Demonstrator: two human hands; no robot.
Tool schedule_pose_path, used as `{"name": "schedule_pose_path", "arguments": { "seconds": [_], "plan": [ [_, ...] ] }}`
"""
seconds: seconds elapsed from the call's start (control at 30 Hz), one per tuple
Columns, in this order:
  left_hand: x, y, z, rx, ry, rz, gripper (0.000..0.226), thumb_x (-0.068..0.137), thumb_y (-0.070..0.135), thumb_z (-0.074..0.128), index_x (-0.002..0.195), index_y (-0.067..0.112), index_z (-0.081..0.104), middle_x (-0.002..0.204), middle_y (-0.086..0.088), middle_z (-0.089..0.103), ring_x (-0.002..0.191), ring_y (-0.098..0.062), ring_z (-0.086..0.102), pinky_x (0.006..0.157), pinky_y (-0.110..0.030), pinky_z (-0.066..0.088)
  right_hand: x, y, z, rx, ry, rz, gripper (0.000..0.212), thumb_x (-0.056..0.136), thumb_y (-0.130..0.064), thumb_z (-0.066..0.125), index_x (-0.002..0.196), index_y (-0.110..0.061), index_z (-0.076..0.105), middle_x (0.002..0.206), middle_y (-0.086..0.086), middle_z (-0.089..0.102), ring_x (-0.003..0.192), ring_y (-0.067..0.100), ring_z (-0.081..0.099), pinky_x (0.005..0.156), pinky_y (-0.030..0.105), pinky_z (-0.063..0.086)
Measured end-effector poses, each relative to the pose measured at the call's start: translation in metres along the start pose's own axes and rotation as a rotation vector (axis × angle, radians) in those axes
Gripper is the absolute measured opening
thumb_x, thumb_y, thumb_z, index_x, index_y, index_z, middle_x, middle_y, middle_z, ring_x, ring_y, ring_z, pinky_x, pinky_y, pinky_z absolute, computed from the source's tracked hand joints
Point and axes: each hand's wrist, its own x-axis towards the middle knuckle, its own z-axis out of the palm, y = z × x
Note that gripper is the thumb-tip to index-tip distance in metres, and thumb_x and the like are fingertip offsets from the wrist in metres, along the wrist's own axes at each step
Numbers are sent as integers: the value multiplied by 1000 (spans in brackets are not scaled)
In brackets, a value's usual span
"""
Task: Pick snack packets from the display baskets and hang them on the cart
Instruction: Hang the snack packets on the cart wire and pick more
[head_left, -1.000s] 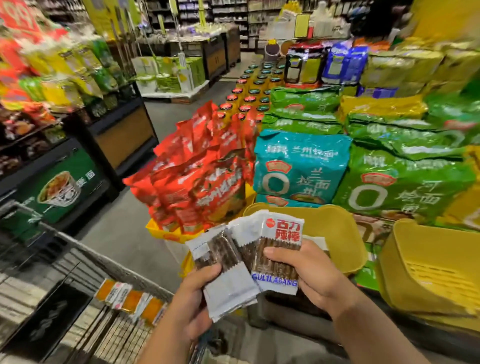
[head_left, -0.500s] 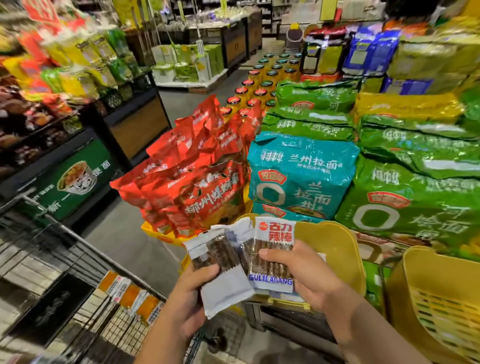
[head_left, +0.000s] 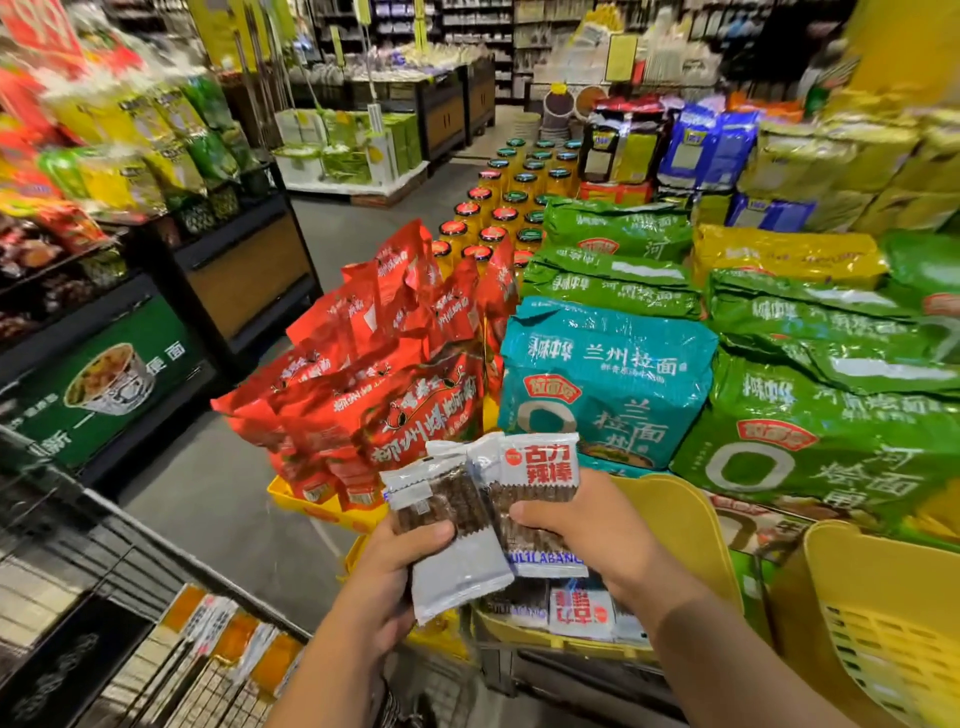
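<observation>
Snack packets (head_left: 483, 519) (white, dark sticks showing through) were fanned out just above the yellow basket (head_left: 680, 525). The left hand (head_left: 395, 577) gripped one packet, thumb curled over its face; the right hand (head_left: 587, 540) pinched the printed one beside it. The cart (head_left: 156, 649) stood left of the basket.

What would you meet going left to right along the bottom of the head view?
Grey wire cart → orange snack packets hanging on it → left hand → silver-white snack packets → right hand → yellow slotted plastic basket.
</observation>
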Motion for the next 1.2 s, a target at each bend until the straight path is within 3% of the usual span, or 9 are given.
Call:
{"name": "schedule_pose_path", "arguments": {
  "seconds": [0.1,0.27,0.33,0.43,0.53,0.77,0.93,1.1,1.2],
  "plan": [
    [4,6,-5,-17,8,29,56,57,6,77,112,9,65,94,-16,77,74,-31,75,57,-40,61,4,2,6,112,53,32,24,86,-8,78,107,-20,76,99,-5,79,93,14,74,96,41,55],
    [5,8,-16,-38,15,17,43,63,6,68,106,8,68,88,-16,76,68,-31,74,54,-40,60,6,14,13,229,103,73,27,86,-4,76,110,-15,74,104,2,78,99,22,74,100,49,54],
    [5,7,-24,-38,5,6,47,60,8,77,106,8,69,90,-17,76,70,-32,74,55,-40,60,5,16,16,276,104,83,28,89,-3,73,115,-11,72,105,6,78,99,26,74,96,52,55],
    [6,5,-33,-16,-60,-39,87,33,22,102,113,9,69,102,-21,74,80,-35,74,61,-44,61,5,20,15,383,19,96,30,93,-2,66,122,-8,67,114,14,74,106,36,71,94,56,55],
    [5,0,-40,12,-70,-81,101,32,24,102,124,6,63,110,-23,72,87,-38,74,67,-46,61,7,24,15,411,-47,131,33,92,-5,66,125,-8,66,120,18,72,112,41,67,99,59,51],
    [11,-2,-52,25,59,-57,53,66,8,75,117,4,67,101,-20,74,76,-33,74,57,-41,59,9,33,-31,99,248,193,18,87,1,71,105,-4,72,95,12,78,87,32,75,85,47,59],
    [20,1,-50,7,78,-44,49,64,9,75,113,7,68,97,-16,77,76,-30,75,62,-41,62,16,54,-28,-255,84,400,15,85,2,73,98,-6,72,97,11,77,83,21,74,67,26,57],
    [24,4,-40,0,57,-71,55,65,9,75,119,9,66,106,-20,75,86,-36,73,87,-63,56,33,75,8,-266,63,411,13,81,-18,84,90,-19,74,96,5,78,92,23,73,92,41,58],
    [25,6,-41,9,54,-84,58,65,8,77,122,8,65,115,-24,72,98,-42,70,94,-73,47,30,76,-10,-356,131,442,18,81,-21,85,95,-18,75,94,1,77,87,19,72,82,36,59]
  ]
}}
